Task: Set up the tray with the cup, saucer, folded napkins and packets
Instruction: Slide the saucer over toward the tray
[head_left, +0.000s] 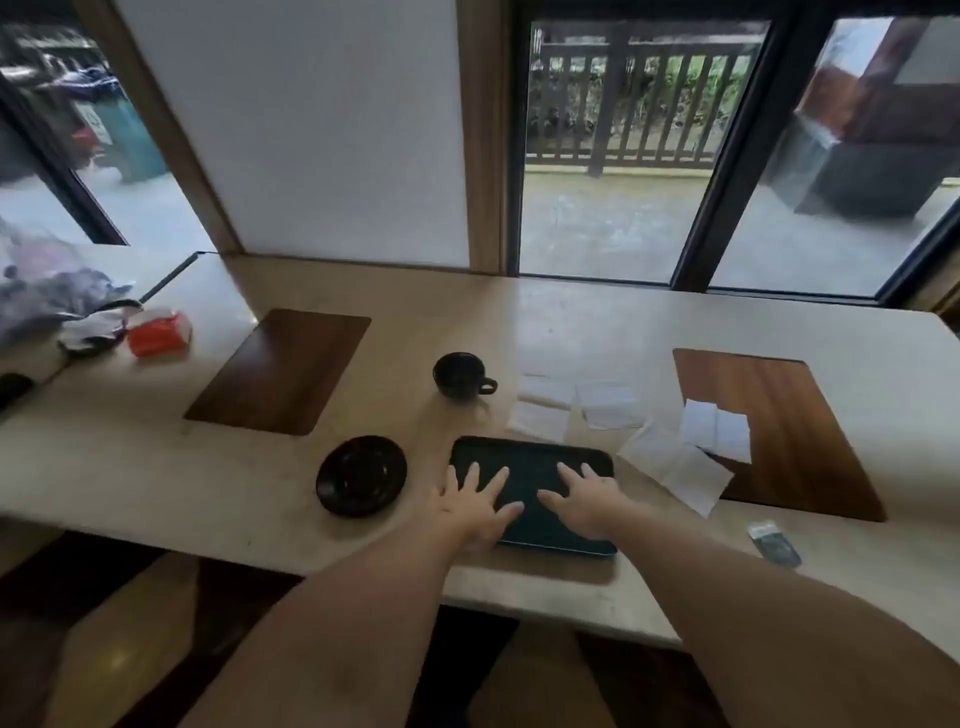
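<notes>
A dark rectangular tray (530, 452) lies near the front edge of the table. My left hand (470, 506) and my right hand (584, 501) rest flat on it with fingers spread. A black saucer (361, 475) sits to the left of the tray. A black cup (460, 375) stands behind the tray, handle to the right. Several white napkins (605, 402) lie unfolded behind and to the right of the tray, one (716, 430) on a wooden inlay. A small dark packet (774, 543) lies at the right near the table edge.
The pale table (571, 322) has two wooden inlays, one at left (280, 371) and one at right (779, 431). A red packet (158, 332) and bundled cloth (52, 299) lie at the far left. Windows stand behind the table.
</notes>
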